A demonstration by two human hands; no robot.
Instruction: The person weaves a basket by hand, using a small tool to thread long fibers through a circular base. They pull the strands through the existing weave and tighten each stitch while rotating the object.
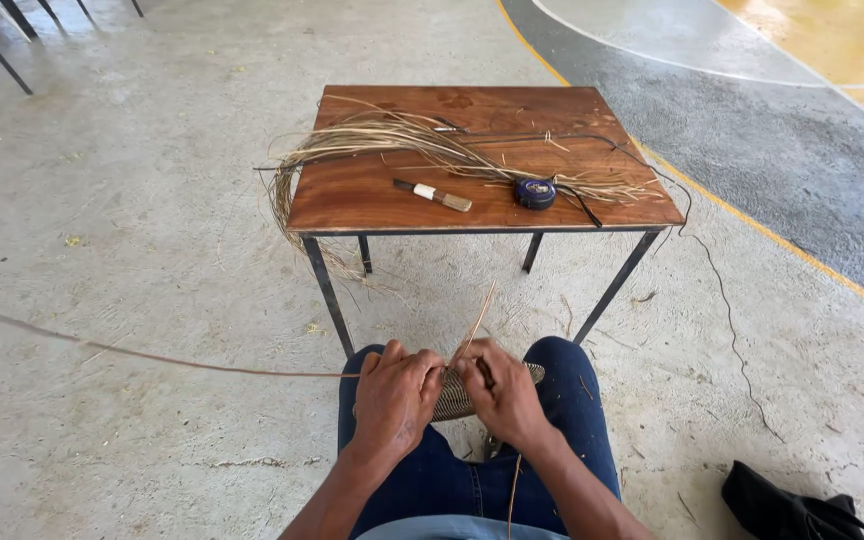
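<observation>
On the lap, the left hand (pixel 395 395) and right hand (pixel 500 392) are both clamped on a small woven piece (pixel 454 396), with one long strand (pixel 152 357) trailing off left. Farther off stands the wooden counter (pixel 372 195), bearing a fibre bundle (pixel 402 140), a brush (pixel 433 194) and a blue tape measure (pixel 535 193).

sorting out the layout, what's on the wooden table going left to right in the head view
bundle of dry straw → small brush → blue tape measure → black cord trailing off the right edge of the table
</observation>
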